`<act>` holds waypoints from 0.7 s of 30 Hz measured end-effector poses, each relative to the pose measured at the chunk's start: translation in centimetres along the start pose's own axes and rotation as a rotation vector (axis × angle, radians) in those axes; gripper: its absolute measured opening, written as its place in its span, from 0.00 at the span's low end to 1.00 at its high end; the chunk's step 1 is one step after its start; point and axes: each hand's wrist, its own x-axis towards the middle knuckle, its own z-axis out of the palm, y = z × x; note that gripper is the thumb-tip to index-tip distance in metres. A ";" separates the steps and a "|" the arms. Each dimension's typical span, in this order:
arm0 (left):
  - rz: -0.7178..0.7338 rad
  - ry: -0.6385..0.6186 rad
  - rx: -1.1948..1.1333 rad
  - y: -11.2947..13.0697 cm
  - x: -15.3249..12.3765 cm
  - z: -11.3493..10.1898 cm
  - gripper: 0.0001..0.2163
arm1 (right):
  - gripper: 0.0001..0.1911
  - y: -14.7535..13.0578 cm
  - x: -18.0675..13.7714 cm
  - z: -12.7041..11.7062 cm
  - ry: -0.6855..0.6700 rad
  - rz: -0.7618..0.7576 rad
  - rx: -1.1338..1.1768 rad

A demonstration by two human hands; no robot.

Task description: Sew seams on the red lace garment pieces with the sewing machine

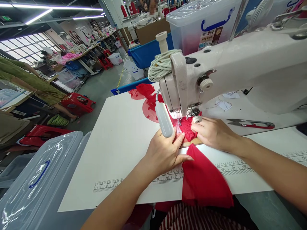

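Under the needle of a white sewing machine (pixel 230 64) lies red lace fabric (pixel 188 129). Flat on the cloth, left of the presser foot (pixel 179 121), rests my left hand (pixel 165 148), its fingers stretched out and the thumb apart. My right hand (pixel 211 131) pinches the lace's right edge between thumb and fingers. A sheer red piece (pixel 203 179) hangs from the sewing spot over the table's front edge. More red mesh (pixel 150 110) lies behind the needle. A grey lamp head (pixel 164 119) partly covers my left fingers.
Thread snips (pixel 250 124) lie right of my right hand. The white table (pixel 115 134) carries a printed ruler along its front. Lidded plastic boxes (pixel 40 179) stand at the left, another box (pixel 203 25) behind the machine. A person in green (pixel 28 80) stands near red stools (pixel 78 103).
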 end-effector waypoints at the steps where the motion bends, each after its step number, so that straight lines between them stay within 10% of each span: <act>1: 0.000 0.000 0.012 0.0 0.0 0.0 0.35 | 0.12 0.0 0.1 0.0 0.012 0.005 -0.002; 13: -0.016 0.059 -0.020 0.0 1.0 1.6 0.11 | 0.05 -0.6 0.2 -1.1 -0.176 0.105 0.034; 21: -0.048 0.188 0.077 0.0 2.4 2.6 0.15 | 0.11 -1.2 0.4 -0.9 -0.232 0.121 -0.117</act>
